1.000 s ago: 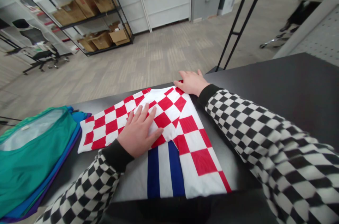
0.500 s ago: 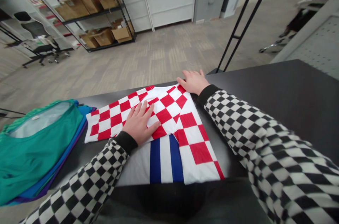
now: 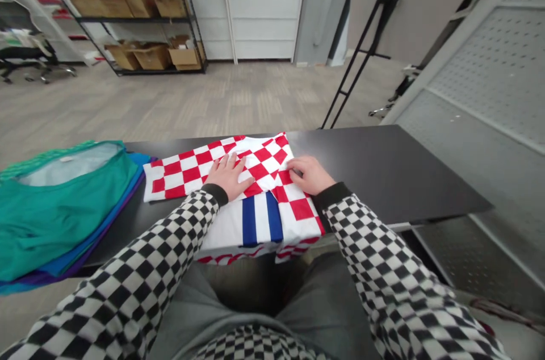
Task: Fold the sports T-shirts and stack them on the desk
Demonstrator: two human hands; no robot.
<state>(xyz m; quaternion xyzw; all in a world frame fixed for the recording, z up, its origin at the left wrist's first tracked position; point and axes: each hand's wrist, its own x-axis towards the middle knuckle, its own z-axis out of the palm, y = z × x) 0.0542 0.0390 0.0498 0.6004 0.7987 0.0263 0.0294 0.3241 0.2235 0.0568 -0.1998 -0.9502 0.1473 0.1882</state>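
A red-and-white checkered jersey (image 3: 264, 170) lies partly folded on the black table, with blue and white stripes showing on a lower part. Its near edge hangs over the table's front. My left hand (image 3: 229, 176) rests flat on the jersey's middle, fingers spread. At the jersey's right edge is my right hand (image 3: 312, 175), its fingers curled and thumb and forefinger closed on the cloth there. One sleeve stretches out to the left, close to a stack of teal, blue and purple garments (image 3: 72, 195).
The black table (image 3: 374, 172) extends right toward a grey perforated metal panel (image 3: 502, 76). Beyond it stand a black metal stand (image 3: 356, 73), a shelf rack with cardboard boxes (image 3: 151, 56) and an office chair (image 3: 32, 53). The garment stack overhangs the table's front edge.
My right hand has come nearer along the jersey's right side, from the far corner, and its fingers have curled in. My left hand stays on the jersey. The camera view has shifted and levelled.
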